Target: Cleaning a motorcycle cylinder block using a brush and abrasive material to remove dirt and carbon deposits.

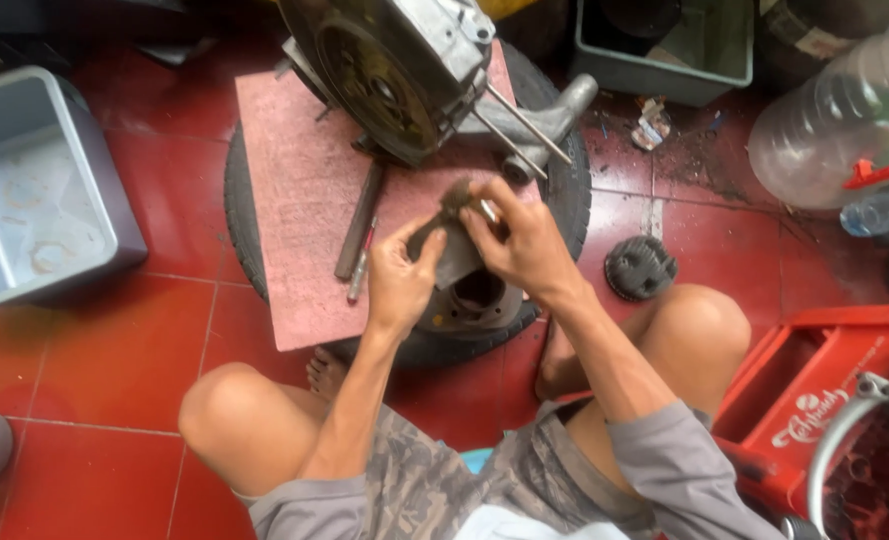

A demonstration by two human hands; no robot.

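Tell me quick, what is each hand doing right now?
Left hand: closed on the dark metal part.
Right hand: gripping the same part at its top, fingers curled.

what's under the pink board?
A black tyre lies flat under the pink board, its rim showing left, right and below. The tyre's middle is covered by the board, the engine case and both hands.

Both hands point(464, 255) on dark, perhaps metal part point(454, 255)
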